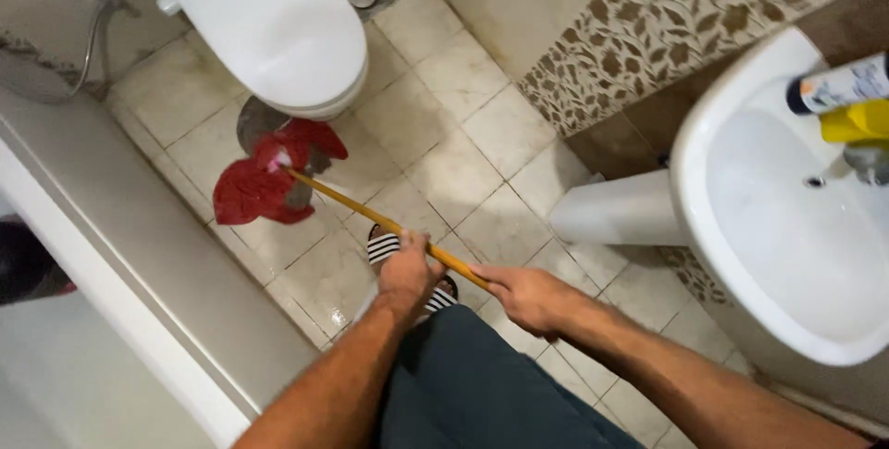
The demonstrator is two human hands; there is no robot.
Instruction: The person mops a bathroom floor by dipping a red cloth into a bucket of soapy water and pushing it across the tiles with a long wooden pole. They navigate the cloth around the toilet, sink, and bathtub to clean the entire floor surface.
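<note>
Both hands close around a long yellow wooden mop handle (370, 216): the left hand (407, 273) grips it further down, the right hand (530, 297) just behind. The handle's red cloth mop head (264, 176) lies on the beige tiled floor (463, 134) at the base of the white ceramic toilet (278, 23). On the white washbasin (732, 180), a white labelled bottle with a dark cap (838, 83) and a yellow container (857, 120) are cut off at the right edge. A striped sandal (381, 245) is partly hidden behind the left hand.

White labelled bottle (841, 84) on basin (741, 97)
</note>
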